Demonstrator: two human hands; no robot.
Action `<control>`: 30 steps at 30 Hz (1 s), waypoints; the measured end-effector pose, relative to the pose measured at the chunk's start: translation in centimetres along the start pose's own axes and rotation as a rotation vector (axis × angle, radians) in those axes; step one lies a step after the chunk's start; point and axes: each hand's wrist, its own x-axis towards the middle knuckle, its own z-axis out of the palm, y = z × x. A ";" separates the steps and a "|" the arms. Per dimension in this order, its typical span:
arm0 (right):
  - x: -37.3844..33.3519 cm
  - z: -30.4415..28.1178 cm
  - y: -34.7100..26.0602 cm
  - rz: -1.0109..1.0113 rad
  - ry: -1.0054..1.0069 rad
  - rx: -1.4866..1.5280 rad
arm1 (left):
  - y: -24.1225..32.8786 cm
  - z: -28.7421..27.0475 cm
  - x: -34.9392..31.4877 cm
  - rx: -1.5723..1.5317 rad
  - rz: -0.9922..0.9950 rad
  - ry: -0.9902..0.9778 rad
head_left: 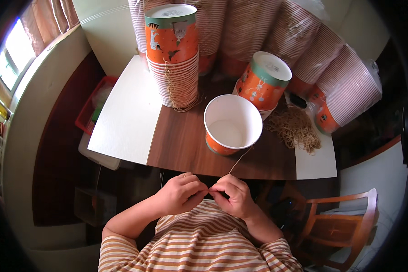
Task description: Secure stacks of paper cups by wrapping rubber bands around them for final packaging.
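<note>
Just beyond the table's front edge, my left hand (181, 192) and my right hand (233, 196) meet, both with thumb and fingers pinched together. A thin tan string (238, 162) runs from my right hand up to the rim of an upright paper bucket (211, 119). That bucket is white inside, orange and green outside, and stands on the brown part of the table. The string's end seems to lie between the fingertips of both hands, though the fingers cover it. Neither hand touches the bucket.
A tall stack of upside-down buckets (172, 45), draped with strings, stands back left. A shorter stack (264, 84) is behind the upright bucket. Tangled strings (299, 129) lie to the right. Plastic-wrapped bucket stacks (245, 31) line the back. A wooden chair (337, 226) stands lower right.
</note>
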 end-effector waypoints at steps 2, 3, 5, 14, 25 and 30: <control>0.3 -0.1 -0.5 0.019 0.014 0.026 | 0.0 -0.2 0.4 0.066 0.071 0.012; 0.4 -0.2 -0.7 0.039 0.024 0.053 | 0.0 -0.4 0.7 0.154 0.157 0.006; 0.6 -0.2 -0.9 0.037 0.036 0.058 | -0.2 -0.8 1.0 0.273 0.277 0.004; 1.4 -0.5 -2.0 0.074 0.099 0.110 | 0.2 -1.9 2.7 0.255 0.388 0.034; 2.8 -2.1 -0.9 -0.069 0.133 -0.030 | -1.6 -3.2 7.4 -0.019 0.039 0.076; 3.7 -2.3 -1.5 0.057 0.194 0.081 | -8.8 -3.1 14.7 0.494 -0.099 0.322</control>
